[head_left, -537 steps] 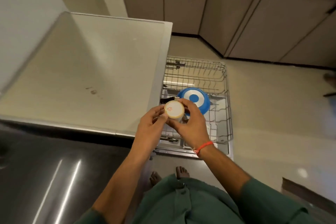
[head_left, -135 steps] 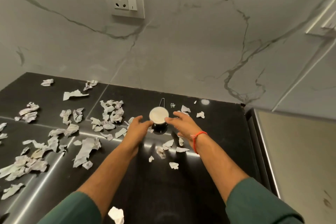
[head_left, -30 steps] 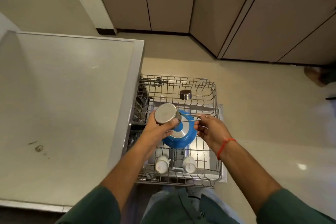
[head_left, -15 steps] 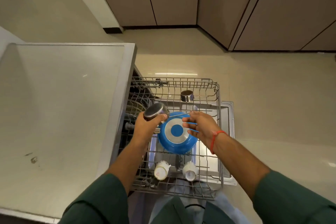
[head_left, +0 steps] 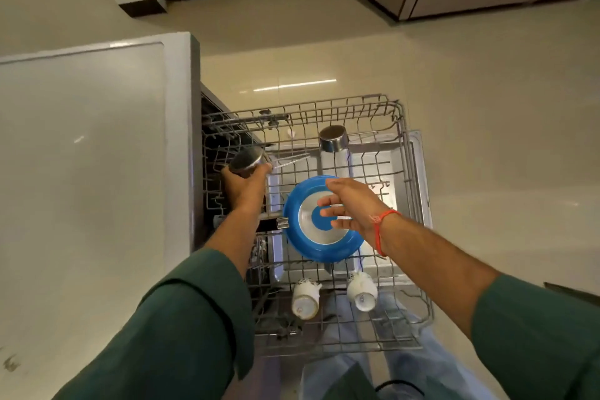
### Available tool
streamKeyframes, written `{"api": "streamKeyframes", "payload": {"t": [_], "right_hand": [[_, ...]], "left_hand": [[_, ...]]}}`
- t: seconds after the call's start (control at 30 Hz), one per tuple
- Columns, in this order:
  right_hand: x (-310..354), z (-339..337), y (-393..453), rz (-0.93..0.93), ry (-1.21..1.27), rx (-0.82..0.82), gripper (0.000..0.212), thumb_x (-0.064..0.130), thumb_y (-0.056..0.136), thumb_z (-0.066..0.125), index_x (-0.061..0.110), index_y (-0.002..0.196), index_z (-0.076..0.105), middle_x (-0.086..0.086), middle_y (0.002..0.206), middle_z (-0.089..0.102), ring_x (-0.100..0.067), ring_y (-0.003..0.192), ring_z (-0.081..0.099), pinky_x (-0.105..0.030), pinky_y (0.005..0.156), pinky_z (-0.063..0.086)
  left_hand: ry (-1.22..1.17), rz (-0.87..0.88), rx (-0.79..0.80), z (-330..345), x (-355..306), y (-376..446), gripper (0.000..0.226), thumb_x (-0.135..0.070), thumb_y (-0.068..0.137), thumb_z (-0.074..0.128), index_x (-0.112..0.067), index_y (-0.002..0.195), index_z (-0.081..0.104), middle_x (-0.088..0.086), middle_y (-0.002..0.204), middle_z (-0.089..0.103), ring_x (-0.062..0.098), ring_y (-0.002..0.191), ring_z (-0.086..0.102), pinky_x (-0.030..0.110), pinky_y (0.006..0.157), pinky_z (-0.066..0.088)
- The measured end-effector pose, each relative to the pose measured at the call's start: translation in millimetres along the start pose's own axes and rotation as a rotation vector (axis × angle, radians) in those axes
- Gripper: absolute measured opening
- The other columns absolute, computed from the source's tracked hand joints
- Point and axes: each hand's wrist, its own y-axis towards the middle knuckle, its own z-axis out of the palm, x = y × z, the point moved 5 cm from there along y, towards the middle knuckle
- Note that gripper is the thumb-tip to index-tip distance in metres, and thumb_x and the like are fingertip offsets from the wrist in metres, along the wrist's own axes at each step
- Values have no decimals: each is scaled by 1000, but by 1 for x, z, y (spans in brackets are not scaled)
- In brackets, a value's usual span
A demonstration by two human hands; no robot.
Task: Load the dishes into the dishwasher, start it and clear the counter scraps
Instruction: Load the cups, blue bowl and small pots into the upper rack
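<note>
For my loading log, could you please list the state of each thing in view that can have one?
Dishwasher rack: pulled out, partly loaded.
Steel cup: upside down, gripped by the left hand at the rack's left edge.
Right hand: open, fingers spread above the blue pan.
Blue pan: upside down in the rack.
Second steel cup: tilted at the rack's far side.
Two white cups: lying tilted, near row.

Pan [head_left: 324,237] mid-rack [head_left: 418,172] — cups [head_left: 305,300] seemingly nearer.
</note>
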Motion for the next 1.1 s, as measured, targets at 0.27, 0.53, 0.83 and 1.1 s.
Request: {"api": "streamKeyframes", "payload": {"t": [0.27,0.53,0.83,1.1], "right_hand": [[16,9,42,8,-44,-17,18,34,105,49,25,118,56,-12,123,65,-21,98,62,-36,85,52],[17,2,66,56,-38,-56,18,36,104,50,26,119,52,-10,122,66,-27,113,64,-40,92,53],[6,-12,72,66,-81,-78,16,39,103,51,30,115,54,-7,118,67,-26,112,65,-46,101,53],[-7,-18,66,37,-130,-120,30,38,103,53,23,128,56,-7,121,64,-21,106,62,-31,79,53]], "left_hand": [[14,10,4,32,2,62,78,-21,77,84,-24,143,41,2,133,57,22,118,57,41,104,46],[123,-9,15,57,14,102,79,-29,70,89,-27,136,45,0,130,59,23,118,56,44,104,48],[316,-53,-32,62,21,128,83,-41,63,89,-32,132,44,10,135,38,30,120,46,50,107,43],[407,24,-12,58,19,115,121,-48,63,91,-30,159,18,4,162,28,33,149,23,60,118,27]]}}
